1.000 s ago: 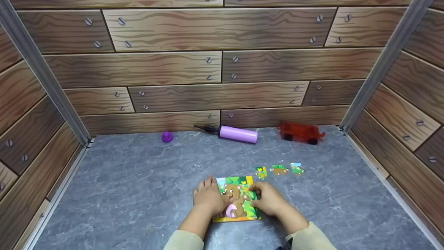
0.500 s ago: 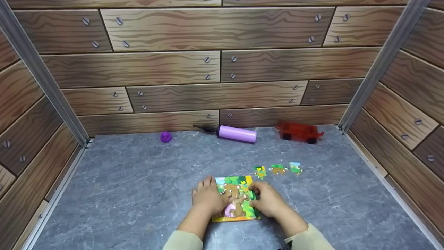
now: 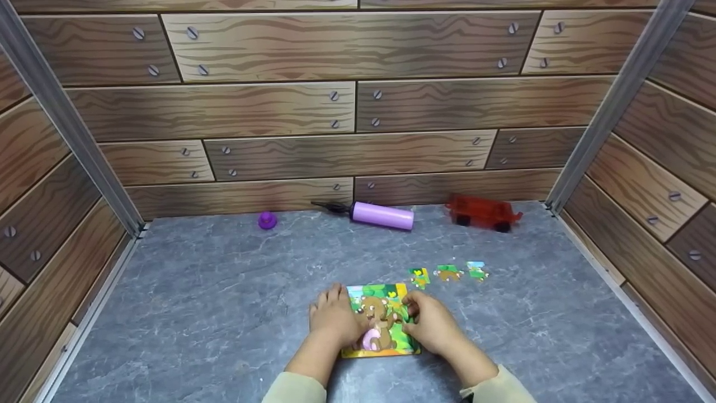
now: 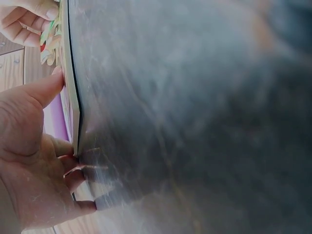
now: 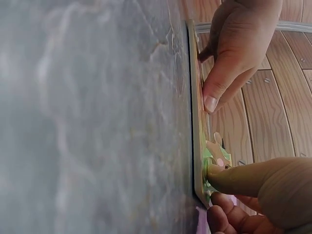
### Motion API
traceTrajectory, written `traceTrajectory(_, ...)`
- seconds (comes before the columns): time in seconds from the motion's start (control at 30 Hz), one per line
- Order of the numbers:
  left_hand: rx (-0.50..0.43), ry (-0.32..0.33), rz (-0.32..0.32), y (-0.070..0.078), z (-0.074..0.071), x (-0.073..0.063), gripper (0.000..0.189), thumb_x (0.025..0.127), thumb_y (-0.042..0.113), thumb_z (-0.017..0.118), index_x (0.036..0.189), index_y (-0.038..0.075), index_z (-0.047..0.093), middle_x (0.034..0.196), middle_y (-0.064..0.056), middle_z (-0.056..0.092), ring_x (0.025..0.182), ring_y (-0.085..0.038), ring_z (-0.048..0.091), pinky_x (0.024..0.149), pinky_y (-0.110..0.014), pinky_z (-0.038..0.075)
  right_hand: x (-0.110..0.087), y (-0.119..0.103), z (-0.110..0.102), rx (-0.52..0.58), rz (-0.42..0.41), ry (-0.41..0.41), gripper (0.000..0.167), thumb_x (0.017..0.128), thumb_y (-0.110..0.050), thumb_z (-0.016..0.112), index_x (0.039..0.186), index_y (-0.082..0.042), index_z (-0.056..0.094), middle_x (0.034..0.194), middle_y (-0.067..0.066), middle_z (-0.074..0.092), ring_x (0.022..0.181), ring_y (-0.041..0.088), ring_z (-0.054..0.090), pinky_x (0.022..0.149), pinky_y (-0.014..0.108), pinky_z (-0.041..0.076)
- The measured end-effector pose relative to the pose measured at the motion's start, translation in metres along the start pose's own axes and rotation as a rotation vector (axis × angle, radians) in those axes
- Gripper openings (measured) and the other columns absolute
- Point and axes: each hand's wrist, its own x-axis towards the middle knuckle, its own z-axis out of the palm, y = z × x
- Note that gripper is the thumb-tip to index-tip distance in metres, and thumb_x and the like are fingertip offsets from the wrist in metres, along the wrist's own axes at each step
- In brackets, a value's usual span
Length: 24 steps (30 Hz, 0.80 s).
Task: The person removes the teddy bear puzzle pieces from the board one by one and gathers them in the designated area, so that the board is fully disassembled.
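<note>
A bear jigsaw puzzle (image 3: 377, 308) in a flat board lies on the grey table. My left hand (image 3: 335, 319) rests on its left side, thumb (image 5: 222, 83) on the picture and fingers spread past the edge. At the right edge, my right hand (image 3: 433, 322) pinches a puzzle piece (image 5: 222, 155) between thumb and fingers. This piece, green and brown, stands tilted up from the board in both wrist views; the fingers hide part of it. Just behind the board lie three loose pieces: a yellow-green one (image 3: 419, 277), a brown one (image 3: 448, 273) and a blue-green one (image 3: 476, 271).
Along the back wall lie a small purple knob-like thing (image 3: 267, 220), a lilac cylinder with a black tip (image 3: 383, 216) and a red toy wagon (image 3: 484, 212) with black wheels. Wood-patterned walls (image 3: 268, 109) enclose the table at the back and sides.
My right hand has shifted slightly, and the piece in its fingers now shows more tilted at the board's right edge. My left hand stays on the board. The loose pieces have not moved.
</note>
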Motion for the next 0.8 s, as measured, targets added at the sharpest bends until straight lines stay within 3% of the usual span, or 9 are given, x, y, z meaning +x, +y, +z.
traceTrajectory(0.23,0.007,-0.005,-0.002,0.0002,0.0003,0.0009,0.103,0.089,0.063,0.077,0.161,-0.001,0.040,0.166,-0.017,0.038,0.152,-0.043,0.031,0.122,-0.064,0.025,0.0005,0.0042,-0.0005,0.052,-0.026,-0.018,0.048,0.076,0.014,0.078,0.121,0.003,0.065,0.091,0.003,0.059,0.080,0.018,0.058,0.070,0.032,0.054)
traceTrajectory(0.8,0.013,-0.010,0.004,-0.0025,0.0007,0.0020,0.103,0.089,0.062,0.078,0.161,-0.001,0.040,0.167,-0.017,0.037,0.152,-0.043,0.031,0.122,-0.064,0.026,-0.0019,0.0105,-0.0095,0.107,-0.046,0.037,0.047,0.079,0.015,0.079,0.123,0.003,0.071,0.098,0.006,0.064,0.085,0.020,0.061,0.076,0.033,0.056)
